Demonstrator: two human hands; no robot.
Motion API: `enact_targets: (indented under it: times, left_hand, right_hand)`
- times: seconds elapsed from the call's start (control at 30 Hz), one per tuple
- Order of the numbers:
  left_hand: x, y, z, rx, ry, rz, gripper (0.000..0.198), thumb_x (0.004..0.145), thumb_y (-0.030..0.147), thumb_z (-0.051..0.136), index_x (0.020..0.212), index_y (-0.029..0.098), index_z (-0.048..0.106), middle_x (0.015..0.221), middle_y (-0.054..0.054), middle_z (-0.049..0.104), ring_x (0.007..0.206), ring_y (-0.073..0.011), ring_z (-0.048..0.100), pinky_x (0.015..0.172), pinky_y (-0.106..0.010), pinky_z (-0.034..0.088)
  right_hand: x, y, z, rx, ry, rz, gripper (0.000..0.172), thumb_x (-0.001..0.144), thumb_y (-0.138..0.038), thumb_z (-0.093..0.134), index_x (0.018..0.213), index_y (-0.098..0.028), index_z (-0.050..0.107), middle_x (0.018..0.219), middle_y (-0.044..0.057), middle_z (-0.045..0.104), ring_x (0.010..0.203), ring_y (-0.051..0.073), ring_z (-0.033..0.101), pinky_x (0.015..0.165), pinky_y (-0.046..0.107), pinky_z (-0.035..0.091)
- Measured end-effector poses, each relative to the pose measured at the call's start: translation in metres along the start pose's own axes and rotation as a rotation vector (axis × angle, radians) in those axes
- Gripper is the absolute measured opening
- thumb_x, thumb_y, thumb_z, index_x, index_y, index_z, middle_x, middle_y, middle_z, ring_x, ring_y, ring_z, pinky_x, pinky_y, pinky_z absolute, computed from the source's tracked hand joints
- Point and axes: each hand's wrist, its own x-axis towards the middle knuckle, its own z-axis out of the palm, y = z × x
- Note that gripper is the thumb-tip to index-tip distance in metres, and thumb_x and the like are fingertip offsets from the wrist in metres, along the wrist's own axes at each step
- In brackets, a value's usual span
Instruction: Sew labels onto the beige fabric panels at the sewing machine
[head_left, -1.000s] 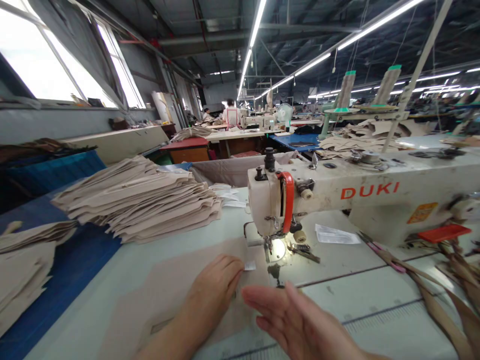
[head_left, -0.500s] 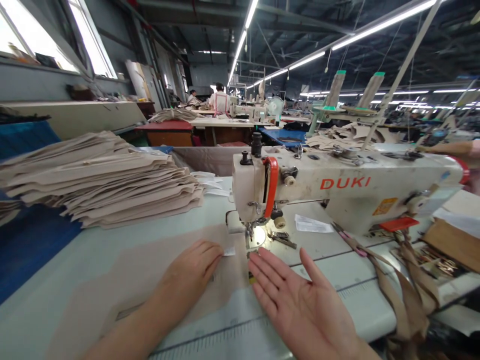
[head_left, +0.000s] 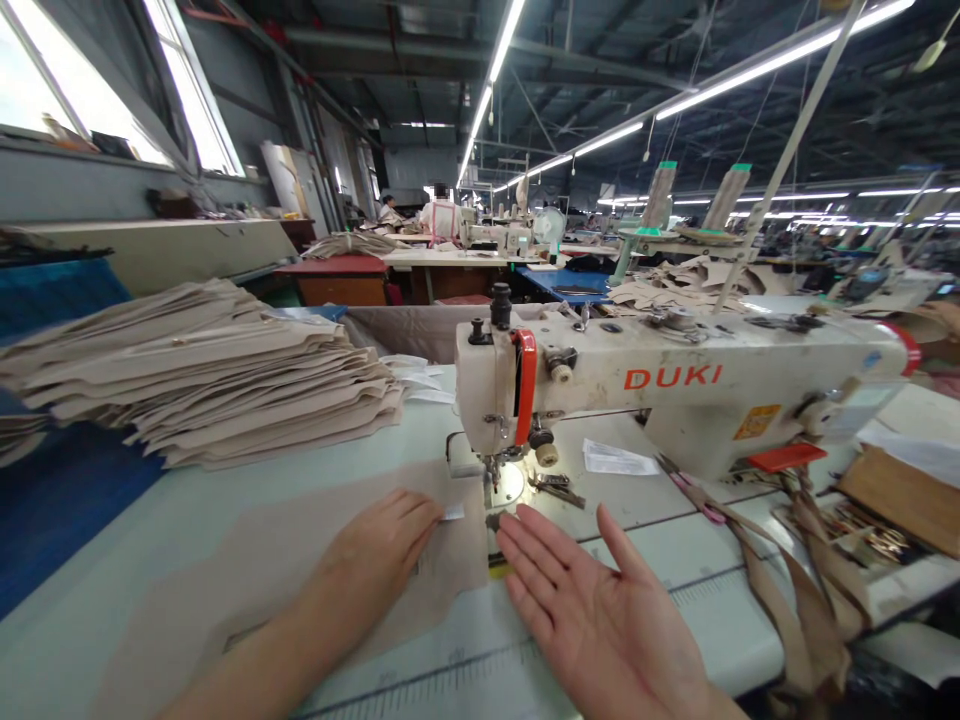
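My left hand point(head_left: 382, 560) lies over a flat beige fabric panel point(head_left: 300, 510), its fingers pressed together at a small white label point(head_left: 454, 512) that sticks out past the fingertips. Palm up and fingers stretched, my right hand point(head_left: 592, 600) is empty, just in front of the sewing machine's needle area. The white sewing machine point(head_left: 570, 380) with an orange cover and DUKI lettering stands beyond both hands. Its lamp lights the round needle plate point(head_left: 510, 482). Part of the panel is hidden under my left forearm.
A tall stack of beige fabric pieces point(head_left: 225, 380) sits at the left. Right of the needle are white labels point(head_left: 619, 458), pink-handled scissors point(head_left: 697, 498) and brown straps point(head_left: 787, 600). Two thread cones point(head_left: 660, 198) stand behind the machine. Another person point(head_left: 441, 215) sits farther back.
My view has shifted slightly, so the machine appears lower and a little left. Both hands keep nearly the same pose. At the far right, another person's outstretched arm has moved.
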Motion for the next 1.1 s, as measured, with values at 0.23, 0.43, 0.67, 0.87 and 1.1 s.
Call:
enact_targets:
  times: [0.23,0.43,0.67,0.87,1.1]
  left_hand:
    - [0.013,0.008,-0.010,0.159,-0.197,0.035,0.032,0.088,0.002,0.044,0.101,0.019,0.068,0.089,-0.004,0.070,0.081,-0.0198,0.065,0.075,-0.030,0.052]
    - [0.012,0.010,-0.007,0.156,-0.176,0.028,0.027,0.092,0.008,0.045,0.087,0.019,0.069,0.086,-0.004,0.069,0.079,-0.0190,0.064,0.073,-0.030,0.053]
    - [0.007,0.011,-0.002,0.003,0.127,-0.009,0.033,0.098,0.018,0.036,0.088,0.018,0.068,0.088,-0.005,0.069,0.081,-0.0180,0.066,0.074,-0.030,0.055]
    - [0.014,0.015,-0.003,0.102,0.145,0.127,0.032,0.097,0.011,0.035,0.092,0.017,0.066,0.089,-0.005,0.069,0.084,-0.0181,0.065,0.079,-0.031,0.054]
    - [0.014,0.014,0.010,0.155,-0.075,0.164,0.030,0.087,0.000,0.039,0.087,0.016,0.064,0.088,-0.006,0.068,0.080,-0.0207,0.063,0.076,-0.036,0.055]
  right_hand:
    - [0.000,-0.003,-0.003,-0.073,-0.008,-0.023,0.060,0.088,-0.063,0.048,0.121,-0.017,0.069,0.140,0.004,0.055,0.138,0.018,0.041,0.118,0.032,0.024]
    - [0.005,-0.002,-0.004,-0.656,0.129,-0.119,0.056,0.089,-0.063,0.050,0.118,-0.020,0.070,0.130,0.009,0.064,0.129,0.025,0.052,0.112,0.043,0.034]
    - [0.015,-0.011,0.002,-2.061,-0.427,-0.498,0.032,0.095,-0.027,0.052,0.120,-0.013,0.067,0.128,0.013,0.063,0.121,0.026,0.054,0.108,0.038,0.037]
    - [0.028,-0.013,-0.002,-2.330,-0.558,-0.462,0.026,0.096,-0.030,0.055,0.114,-0.014,0.065,0.121,0.011,0.066,0.117,0.024,0.056,0.108,0.037,0.037]
    - [0.032,-0.013,-0.011,-2.305,-0.531,-0.509,0.024,0.097,-0.027,0.051,0.112,-0.015,0.065,0.120,0.009,0.067,0.113,0.021,0.059,0.106,0.033,0.038]
